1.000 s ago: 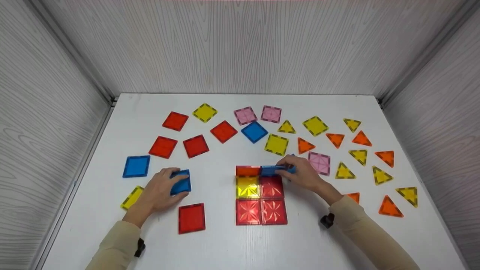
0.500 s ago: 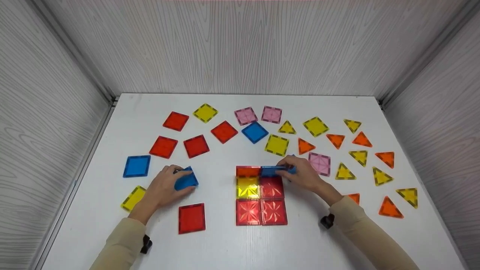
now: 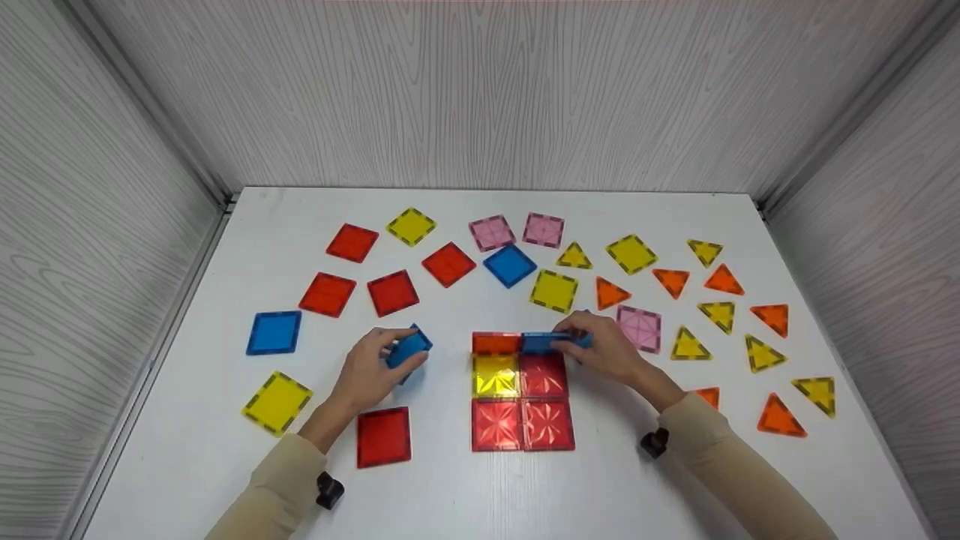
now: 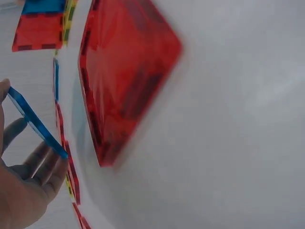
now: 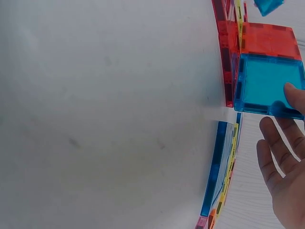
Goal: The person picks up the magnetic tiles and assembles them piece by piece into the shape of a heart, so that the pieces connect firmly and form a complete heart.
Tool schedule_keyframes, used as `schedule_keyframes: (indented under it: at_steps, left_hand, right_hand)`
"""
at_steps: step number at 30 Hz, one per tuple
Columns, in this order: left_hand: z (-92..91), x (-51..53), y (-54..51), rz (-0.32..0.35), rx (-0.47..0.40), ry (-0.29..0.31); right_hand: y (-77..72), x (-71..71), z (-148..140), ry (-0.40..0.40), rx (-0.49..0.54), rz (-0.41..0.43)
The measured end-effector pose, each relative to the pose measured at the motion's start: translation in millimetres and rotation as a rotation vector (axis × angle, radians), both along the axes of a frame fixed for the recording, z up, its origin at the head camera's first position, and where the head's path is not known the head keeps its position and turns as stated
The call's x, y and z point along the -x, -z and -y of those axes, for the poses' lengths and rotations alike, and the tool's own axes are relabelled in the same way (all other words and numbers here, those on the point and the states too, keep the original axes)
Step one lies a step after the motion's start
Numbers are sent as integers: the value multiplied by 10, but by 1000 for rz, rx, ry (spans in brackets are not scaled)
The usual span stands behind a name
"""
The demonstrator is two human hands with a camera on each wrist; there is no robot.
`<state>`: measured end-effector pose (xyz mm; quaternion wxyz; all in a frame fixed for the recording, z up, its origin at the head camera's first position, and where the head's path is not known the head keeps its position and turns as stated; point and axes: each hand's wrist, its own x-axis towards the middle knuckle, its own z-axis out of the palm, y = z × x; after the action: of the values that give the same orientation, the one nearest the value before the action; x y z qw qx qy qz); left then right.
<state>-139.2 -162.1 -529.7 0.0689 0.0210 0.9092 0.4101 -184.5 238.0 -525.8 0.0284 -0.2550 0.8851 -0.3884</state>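
Observation:
My left hand (image 3: 367, 373) holds a blue square magnetic tile (image 3: 409, 349), tilted and raised off the table; in the left wrist view that blue tile (image 4: 39, 123) shows edge-on between thumb and fingers. My right hand (image 3: 606, 346) pinches another blue square tile (image 3: 540, 343), which stands upright on the back edge of a flat two-by-two base. Beside it stands an upright red tile (image 3: 495, 343). One yellow tile (image 3: 495, 377) and three red tiles, such as the front-left red tile (image 3: 496, 424), form the base. Behind the right hand a further blue tile (image 5: 217, 167) is mostly hidden in the head view.
A loose red square (image 3: 383, 437) lies near the left forearm, with a yellow square (image 3: 277, 403) and a blue square (image 3: 274, 333) farther left. Several squares spread along the back. Yellow and orange triangles (image 3: 781, 415) lie to the right, near a pink square (image 3: 639, 328).
My left hand has lifted its blue tile off the table, tilting it and moving right towards the base. The yellow square at left is now uncovered. My right hand has stayed in place.

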Motion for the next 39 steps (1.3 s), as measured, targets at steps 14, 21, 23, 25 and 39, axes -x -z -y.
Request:
schedule_keyframes:
  at_steps: [14, 21, 23, 25, 39]
  left_hand:
    - [-499, -111, 17, 84, -284, -70]
    - [-663, -115, 42, 135, -392, -95]
    - [-708, -113, 48, 175, -412, -113]
    - [-750, -118, 56, 210, -425, -127]
    - [-867, -133, 82, 254, -464, -110]
  right_hand:
    - [-7, 2, 4, -1, -1, 6]
    - [11, 9, -17, -2, -3, -3]
    - [6, 7, -15, 0, -2, 5]
    - [1, 3, -11, 3, -3, 13]
    - [18, 3, -2, -7, 4, 5]
